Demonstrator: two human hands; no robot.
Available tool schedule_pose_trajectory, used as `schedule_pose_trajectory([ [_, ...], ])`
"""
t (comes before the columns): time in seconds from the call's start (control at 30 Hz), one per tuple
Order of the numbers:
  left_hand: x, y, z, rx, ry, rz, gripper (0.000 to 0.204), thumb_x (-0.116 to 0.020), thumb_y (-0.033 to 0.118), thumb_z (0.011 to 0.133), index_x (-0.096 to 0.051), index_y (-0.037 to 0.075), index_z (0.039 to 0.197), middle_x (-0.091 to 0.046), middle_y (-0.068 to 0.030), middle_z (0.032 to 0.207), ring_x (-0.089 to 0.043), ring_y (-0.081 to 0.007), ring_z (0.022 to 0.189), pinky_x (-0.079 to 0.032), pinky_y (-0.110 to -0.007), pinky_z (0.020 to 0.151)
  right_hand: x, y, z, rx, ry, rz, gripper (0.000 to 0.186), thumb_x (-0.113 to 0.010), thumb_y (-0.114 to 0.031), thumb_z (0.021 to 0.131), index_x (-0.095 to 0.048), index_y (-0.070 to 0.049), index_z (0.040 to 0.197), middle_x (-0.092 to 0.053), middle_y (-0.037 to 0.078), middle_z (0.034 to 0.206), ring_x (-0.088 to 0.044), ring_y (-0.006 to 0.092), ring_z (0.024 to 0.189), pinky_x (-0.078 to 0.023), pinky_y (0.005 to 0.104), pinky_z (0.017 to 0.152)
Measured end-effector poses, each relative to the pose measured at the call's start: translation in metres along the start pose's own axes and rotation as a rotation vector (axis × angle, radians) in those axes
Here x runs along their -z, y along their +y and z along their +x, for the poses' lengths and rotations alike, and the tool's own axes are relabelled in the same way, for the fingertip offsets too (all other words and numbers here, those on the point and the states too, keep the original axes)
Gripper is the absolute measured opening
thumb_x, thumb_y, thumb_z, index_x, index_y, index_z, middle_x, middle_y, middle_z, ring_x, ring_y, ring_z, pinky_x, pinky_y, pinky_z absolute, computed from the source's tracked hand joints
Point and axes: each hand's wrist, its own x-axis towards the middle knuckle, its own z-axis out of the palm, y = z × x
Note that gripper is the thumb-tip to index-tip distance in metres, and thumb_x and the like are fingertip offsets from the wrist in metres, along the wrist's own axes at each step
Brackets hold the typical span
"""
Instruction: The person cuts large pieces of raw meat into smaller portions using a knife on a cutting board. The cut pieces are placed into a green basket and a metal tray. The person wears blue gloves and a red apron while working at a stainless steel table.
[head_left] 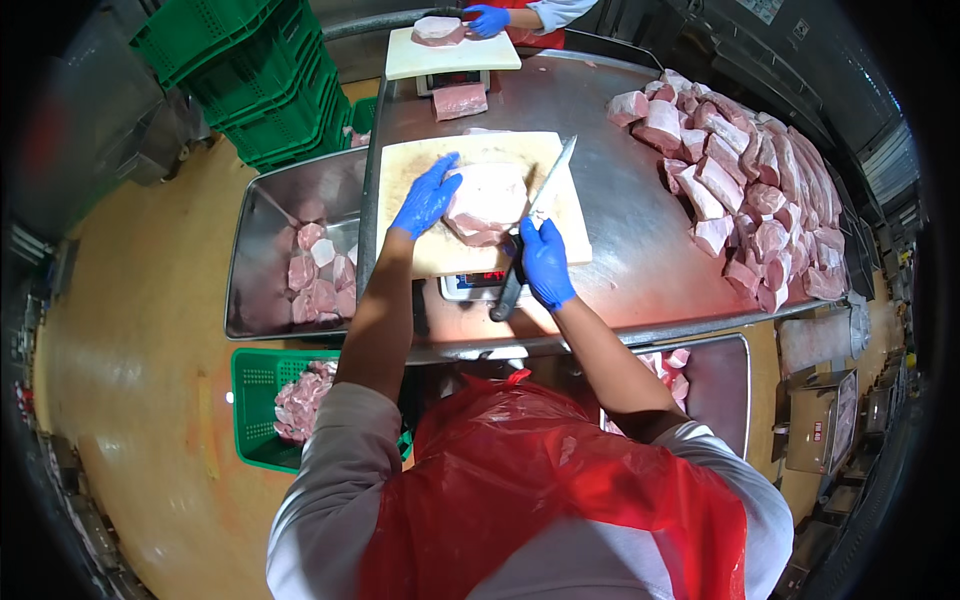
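Observation:
A thick slab of pale pink raw meat with a white fat top (487, 200) lies on a cream cutting board (415, 258) in front of me. My left hand (427, 198), in a blue glove, rests against the meat's left side with its fingers stretched out. In my blue-gloved right hand (545, 262) is a long knife (552, 185), held near where blade and handle meet. Its blade points away from me along the meat's right side, and the black handle slants back toward me. A small white bit shows by the right fingertips. Under the board stands a scale (470, 287) with a lit display.
Many meat pieces (745, 170) are heaped on the steel table (640, 270) at right. Metal bins (245, 270) and a green basket (250, 400) hold more meat. Green crates (270, 90) are stacked at far left. Across the table, a co-worker's gloved hand (488, 20) touches meat on another board (400, 60).

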Motion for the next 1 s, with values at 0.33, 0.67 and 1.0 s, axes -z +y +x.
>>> schedule_pose_trajectory([
  [0.33,-0.028,0.015,-0.104,-0.158,0.082,0.138,0.044,-0.063,0.007,0.078,-0.061,0.004,0.122,-0.066,-0.0198,0.111,-0.066,-0.0360,0.096,-0.053,-0.043,0.086,0.035,-0.037,0.046,0.420,0.195,-0.518,0.028,-0.054,-0.022,0.102,-0.056,0.006,0.103,-0.064,0.025,0.085,-0.062,0.0399,0.078,-0.048,0.0462,0.072],
  [0.67,-0.039,-0.049,-0.052,-0.016,0.068,0.211,0.059,-0.062,0.028,0.092,-0.049,0.002,0.143,-0.052,-0.0224,0.145,-0.048,-0.0360,0.136,-0.037,-0.043,0.115,0.019,0.000,0.053,0.178,-0.035,-0.287,0.020,-0.052,-0.020,0.104,-0.061,-0.002,0.101,-0.061,0.002,0.084,-0.056,0.0097,0.074,-0.047,0.0280,0.062],
  [1.0,-0.054,-0.011,-0.114,0.070,0.466,0.071,0.049,-0.069,0.006,0.082,-0.058,-0.002,0.129,-0.066,-0.0221,0.107,-0.066,-0.0335,0.099,-0.054,-0.039,0.085,0.014,-0.030,-0.016,0.366,-0.255,-0.721,0.027,-0.050,-0.003,0.095,-0.054,0.002,0.122,-0.060,0.008,0.071,-0.058,0.0173,0.060,-0.048,0.0361,0.051],
])
